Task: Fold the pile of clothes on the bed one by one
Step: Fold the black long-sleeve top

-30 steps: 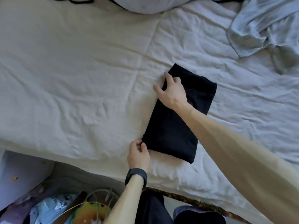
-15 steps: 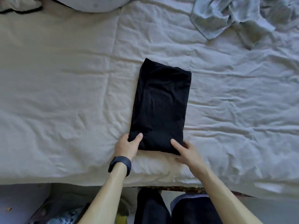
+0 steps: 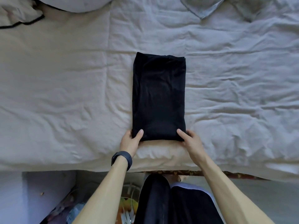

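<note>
A black garment folded into a flat rectangle lies on the wrinkled cream bed sheet near its front edge. The left hand pinches its near left corner and the right hand its near right corner. Crumpled grey clothing lies far behind.

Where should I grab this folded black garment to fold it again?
Take the black garment by its near short edge, at both corners, from your side of the bed. It lies flat, long, narrow, pointing away; left hand and right hand pinch those corners, thumbs on top.
</note>
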`<state>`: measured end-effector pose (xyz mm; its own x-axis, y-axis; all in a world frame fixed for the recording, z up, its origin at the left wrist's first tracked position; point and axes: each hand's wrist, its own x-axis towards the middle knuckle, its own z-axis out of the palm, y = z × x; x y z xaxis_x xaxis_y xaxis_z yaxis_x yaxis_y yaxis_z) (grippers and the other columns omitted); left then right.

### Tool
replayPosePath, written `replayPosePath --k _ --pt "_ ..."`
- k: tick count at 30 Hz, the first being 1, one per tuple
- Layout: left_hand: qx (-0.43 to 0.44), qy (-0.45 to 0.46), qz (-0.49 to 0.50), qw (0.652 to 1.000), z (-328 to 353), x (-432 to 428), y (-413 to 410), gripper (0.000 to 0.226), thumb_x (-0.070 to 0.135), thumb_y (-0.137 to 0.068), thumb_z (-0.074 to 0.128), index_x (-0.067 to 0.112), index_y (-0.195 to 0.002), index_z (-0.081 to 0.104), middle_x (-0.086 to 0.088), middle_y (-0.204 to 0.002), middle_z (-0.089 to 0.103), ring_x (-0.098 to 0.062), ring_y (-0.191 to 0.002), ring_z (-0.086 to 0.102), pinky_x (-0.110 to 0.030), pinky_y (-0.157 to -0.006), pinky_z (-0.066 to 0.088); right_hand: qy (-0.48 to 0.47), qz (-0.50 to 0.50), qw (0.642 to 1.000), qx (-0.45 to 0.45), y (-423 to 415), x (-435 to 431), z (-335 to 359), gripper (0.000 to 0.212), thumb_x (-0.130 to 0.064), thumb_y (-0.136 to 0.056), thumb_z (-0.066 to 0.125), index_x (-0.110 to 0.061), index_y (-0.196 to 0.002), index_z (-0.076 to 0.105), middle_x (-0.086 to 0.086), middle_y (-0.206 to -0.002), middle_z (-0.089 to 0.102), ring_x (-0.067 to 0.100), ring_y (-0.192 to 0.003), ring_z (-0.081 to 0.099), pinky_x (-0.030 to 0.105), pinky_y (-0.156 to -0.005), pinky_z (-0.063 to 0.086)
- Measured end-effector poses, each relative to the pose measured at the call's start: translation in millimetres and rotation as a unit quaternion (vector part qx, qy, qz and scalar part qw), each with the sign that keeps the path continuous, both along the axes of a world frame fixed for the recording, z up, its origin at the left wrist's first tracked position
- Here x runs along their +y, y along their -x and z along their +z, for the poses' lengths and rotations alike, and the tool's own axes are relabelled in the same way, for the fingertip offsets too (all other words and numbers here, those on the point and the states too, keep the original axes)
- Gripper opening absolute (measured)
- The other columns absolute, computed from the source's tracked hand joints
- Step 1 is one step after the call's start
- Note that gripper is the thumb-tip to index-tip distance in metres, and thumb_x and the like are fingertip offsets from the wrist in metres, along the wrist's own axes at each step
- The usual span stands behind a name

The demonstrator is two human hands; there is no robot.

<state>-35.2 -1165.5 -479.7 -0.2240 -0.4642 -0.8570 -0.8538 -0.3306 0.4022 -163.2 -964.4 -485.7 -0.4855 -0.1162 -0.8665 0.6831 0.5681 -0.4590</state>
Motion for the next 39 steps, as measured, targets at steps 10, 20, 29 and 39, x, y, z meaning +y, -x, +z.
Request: replayPosePath --k 10,20,29,39 --pt "0.012 -0.019 0.004 1.000 20 52 -29 0.009 0.028 -0.099 0.061 0.019 -0.100 0.062 0.001 -0.085 0.067 -0.011 -0.073 0.063 -0.024 -0.068 0.052 0.006 0.040 0.997 0.070 -8 51 12 0.032 -0.050 -0.090 0.067 -0.021 -0.102 0.073 -0.005 -0.096 0.077 0.013 -0.093 0.073 0.046 -0.092 0.058" --pt "-0.030 -0.036 0.030 0.998 47 170 -125 0.012 0.025 -0.100 0.059 0.019 -0.093 0.066 0.002 -0.082 0.069 -0.013 -0.069 0.065 -0.031 -0.066 0.050 -0.056 0.034 0.996 0.056 -105 164 57 0.026 -0.054 -0.087 0.072 -0.038 -0.102 0.058 -0.006 -0.095 0.074 0.017 -0.088 0.073 0.046 -0.092 0.056" --pt "-0.028 0.002 0.065 0.998 77 203 -156 0.041 0.024 -0.093 0.065 0.033 -0.124 0.039 0.001 -0.060 0.070 -0.021 -0.074 0.068 -0.045 -0.085 0.054 -0.029 0.088 0.993 0.072 -125 186 97 0.017 -0.042 -0.094 0.065 -0.047 -0.102 0.051 0.004 -0.087 0.075 0.017 -0.064 0.074 0.038 -0.077 0.059" --pt "0.167 -0.042 0.017 0.985 97 97 -55 0.029 0.027 -0.090 0.074 0.024 -0.118 0.069 0.006 -0.094 0.074 -0.009 -0.083 0.067 -0.017 -0.066 0.049 0.113 0.147 0.981 0.055 -10 116 114 0.036 -0.038 -0.092 0.071 -0.030 -0.125 0.059 0.003 -0.105 0.068 0.017 -0.074 0.070 0.035 -0.076 0.060"
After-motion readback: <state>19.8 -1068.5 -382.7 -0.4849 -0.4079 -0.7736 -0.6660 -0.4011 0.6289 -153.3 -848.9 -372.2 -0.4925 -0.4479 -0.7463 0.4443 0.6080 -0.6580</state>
